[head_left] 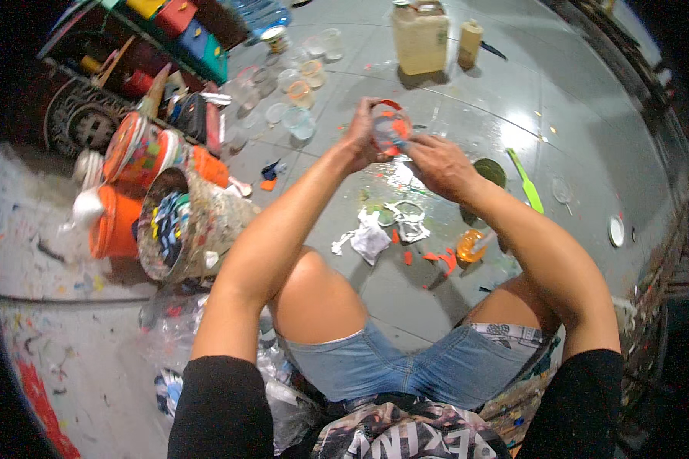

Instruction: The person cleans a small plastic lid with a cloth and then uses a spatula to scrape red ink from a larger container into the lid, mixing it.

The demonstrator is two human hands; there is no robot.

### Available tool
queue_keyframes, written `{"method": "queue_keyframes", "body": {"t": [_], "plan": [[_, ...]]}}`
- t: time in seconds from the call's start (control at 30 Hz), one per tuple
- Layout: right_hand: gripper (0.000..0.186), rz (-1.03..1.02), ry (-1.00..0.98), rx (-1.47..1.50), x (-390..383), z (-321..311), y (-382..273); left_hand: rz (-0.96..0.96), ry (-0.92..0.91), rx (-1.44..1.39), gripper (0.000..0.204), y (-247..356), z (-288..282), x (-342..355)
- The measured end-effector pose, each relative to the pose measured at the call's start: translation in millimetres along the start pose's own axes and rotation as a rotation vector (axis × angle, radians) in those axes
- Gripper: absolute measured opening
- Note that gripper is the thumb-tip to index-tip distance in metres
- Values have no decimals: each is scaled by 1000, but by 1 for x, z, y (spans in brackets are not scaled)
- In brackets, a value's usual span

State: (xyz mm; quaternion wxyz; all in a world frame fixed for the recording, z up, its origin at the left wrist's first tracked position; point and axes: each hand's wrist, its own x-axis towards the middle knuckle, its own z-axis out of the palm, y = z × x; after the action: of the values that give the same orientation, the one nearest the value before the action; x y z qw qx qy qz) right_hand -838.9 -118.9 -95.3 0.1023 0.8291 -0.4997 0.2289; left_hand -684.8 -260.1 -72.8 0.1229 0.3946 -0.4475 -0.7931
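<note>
My left hand (360, 134) grips a small clear container (390, 123) smeared with orange paint, raised over the floor in front of me. My right hand (444, 168) has its fingers closed at the container's lower right, around something small and bluish that I cannot make out. Below the hands lie crumpled white, stained rags (369, 241), scraps of orange material (444, 260) and a small orange cup (471, 246) with a pale object in it. A dark olive round container (488, 172) and a bright green long-handled tool (524, 181) lie to the right of my right hand.
At left are a paint-crusted bucket (210, 226), orange pails (111, 222) and coloured drawers (176, 19). Several plastic cups (298, 120) stand behind my left arm. A jerrycan (419, 42) and bottle (468, 46) stand at the back on the tiled floor (559, 84). A white lid (615, 229) lies at right.
</note>
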Motion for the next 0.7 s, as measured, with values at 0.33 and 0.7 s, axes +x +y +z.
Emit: {"method": "queue_keyframes", "body": {"t": [0.33,0.7], "plan": [[39,549,-597,131,12,-51,6,547,456,1482,76,-26,28,-9],[41,547,20,-563,-61,-252,20,80,304,1878,82,-58,5,24]]}}
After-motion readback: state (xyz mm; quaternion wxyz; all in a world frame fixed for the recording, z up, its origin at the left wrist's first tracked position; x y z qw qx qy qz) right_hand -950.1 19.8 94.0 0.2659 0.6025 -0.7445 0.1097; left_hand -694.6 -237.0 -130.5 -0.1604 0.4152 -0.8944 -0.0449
